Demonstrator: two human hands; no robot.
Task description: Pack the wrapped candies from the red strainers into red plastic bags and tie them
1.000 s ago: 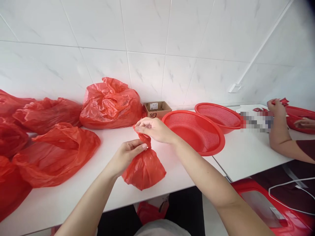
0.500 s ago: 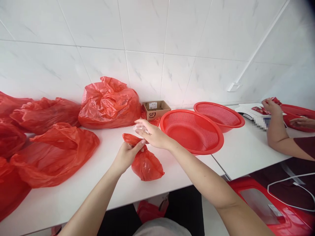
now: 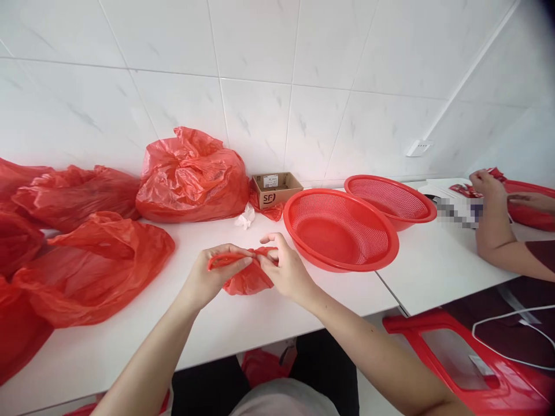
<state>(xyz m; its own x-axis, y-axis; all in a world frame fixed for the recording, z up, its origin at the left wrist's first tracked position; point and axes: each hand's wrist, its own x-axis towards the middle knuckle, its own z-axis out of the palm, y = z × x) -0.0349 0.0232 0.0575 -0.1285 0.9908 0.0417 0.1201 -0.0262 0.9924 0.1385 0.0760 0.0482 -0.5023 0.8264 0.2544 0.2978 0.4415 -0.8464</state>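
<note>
The left hand (image 3: 207,276) grips the gathered neck of a small red plastic bag (image 3: 248,283) between thumb and fingers. The right hand (image 3: 291,273) pinches the same film just beside it, with the index finger raised. The bag is on or just above the white table (image 3: 303,312), in front of the person; contact beneath it cannot be confirmed.

Possible faults:
- Tearing: the film appears thin; an uneven pull between the two pinches could split it.
- Slipping: the hold seems to depend on the fingertips; a loosened pinch could let the neck spread open.
- Collision: the right hand is near the front red perforated basin (image 3: 333,231); a wide outward stroke could knock it.

Count:
- Small red bag in hand: one.
- Large red bags: one bulky bag (image 3: 191,182) by the wall, one open-mouthed bag (image 3: 99,271), and several overlapping at the left, exact number unclear.
- Perforated basins nearby: two visible; a doubled rim suggests another nested under the front one. The rear basin (image 3: 385,196) is behind it.
- Cardboard box (image 3: 266,199) marked SF: one.
- Crumpled white tissue-like piece (image 3: 246,216): one.
- Red stool (image 3: 507,384): one.
- Co-worker's hands: two.
</note>
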